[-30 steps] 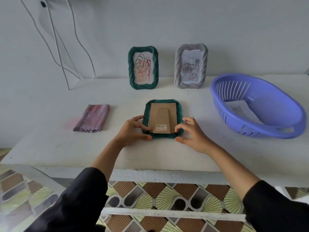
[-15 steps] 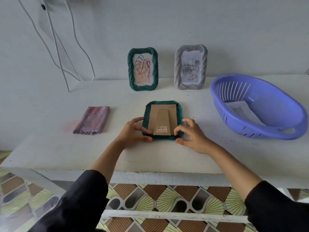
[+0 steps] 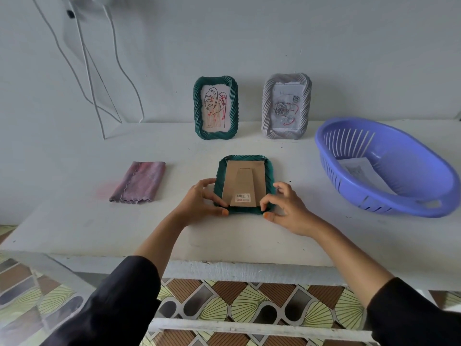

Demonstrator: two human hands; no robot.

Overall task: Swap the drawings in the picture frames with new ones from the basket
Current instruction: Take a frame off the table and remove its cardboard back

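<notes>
A green picture frame [image 3: 270, 171] lies face down on the white table [image 3: 74, 221], its brown cardboard back [image 3: 243, 181] with a barcode sticker facing up. My left hand [image 3: 199, 203] grips the frame's near left corner. My right hand [image 3: 287, 208] grips its near right corner, fingers curled over the edge. Two frames stand against the wall: a green frame [image 3: 215, 107] with a leaf drawing and a grey frame [image 3: 286, 106] with a rose drawing. A purple basket [image 3: 384, 166] at the right holds a paper drawing [image 3: 359, 168].
A folded pink-purple cloth [image 3: 138, 182] lies on the table to the left. White wire rods [image 3: 99, 78] lean on the wall at the back left. Patterned tiles show below the table's front edge.
Both hands stay on the face-down frame's near corners; the fingers have shifted only slightly. The view has tilted a little.
</notes>
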